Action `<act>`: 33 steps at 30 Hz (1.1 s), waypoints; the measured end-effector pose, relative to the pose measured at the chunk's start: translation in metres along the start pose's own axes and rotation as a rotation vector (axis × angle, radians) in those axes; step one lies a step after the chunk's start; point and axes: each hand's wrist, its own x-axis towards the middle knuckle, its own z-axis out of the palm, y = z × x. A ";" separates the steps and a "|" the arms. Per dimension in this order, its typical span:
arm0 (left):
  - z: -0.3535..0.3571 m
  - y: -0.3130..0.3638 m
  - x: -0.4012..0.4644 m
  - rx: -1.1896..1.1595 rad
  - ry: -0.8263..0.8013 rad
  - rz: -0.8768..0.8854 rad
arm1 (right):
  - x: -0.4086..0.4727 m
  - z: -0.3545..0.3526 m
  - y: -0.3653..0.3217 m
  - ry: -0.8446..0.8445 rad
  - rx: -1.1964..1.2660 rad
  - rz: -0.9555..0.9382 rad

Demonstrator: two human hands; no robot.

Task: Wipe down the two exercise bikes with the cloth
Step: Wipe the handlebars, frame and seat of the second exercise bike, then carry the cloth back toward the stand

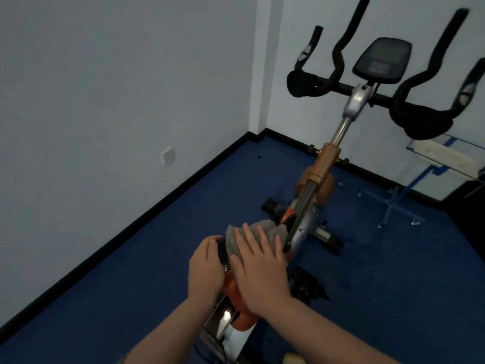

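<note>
Nearest, we record two bare forearms reaching forward over the frame of an exercise bike (308, 206). Our right hand (258, 269) lies flat, fingers straight and spread, pressing a grey cloth (258, 228) onto the bike's orange-and-black body; its grip is released, palm down on the cloth. Our left hand (206, 269) sits just beside it, fingers curled round a black part at the left edge of the same body, so that grip is clenched on the bike. A black pedal (308, 285) shows to the right of the hands, above the blue floor (131, 285). Farther on, the bike's orange post rises to a silver stem, black handlebars (338, 85) and a dark console (381, 60). Beyond, a blue-framed stand (420, 177) stands near the wall, and a white socket (168, 155) sits on the left wall.
</note>
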 end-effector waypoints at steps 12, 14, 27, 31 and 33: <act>-0.021 -0.011 0.009 0.117 -0.267 0.105 | -0.070 0.000 -0.003 -0.037 0.311 -0.043; -0.022 -0.011 0.008 0.100 -0.280 0.105 | -0.075 0.003 -0.013 0.063 0.295 0.002; -0.010 0.026 0.001 0.246 -0.435 0.379 | -0.080 -0.068 0.034 0.094 0.571 0.154; 0.021 0.061 -0.008 0.263 -0.547 0.467 | -0.095 -0.101 0.066 0.117 0.490 0.193; 0.044 0.078 -0.017 0.282 -0.578 0.548 | -0.107 -0.116 0.086 0.104 0.364 0.215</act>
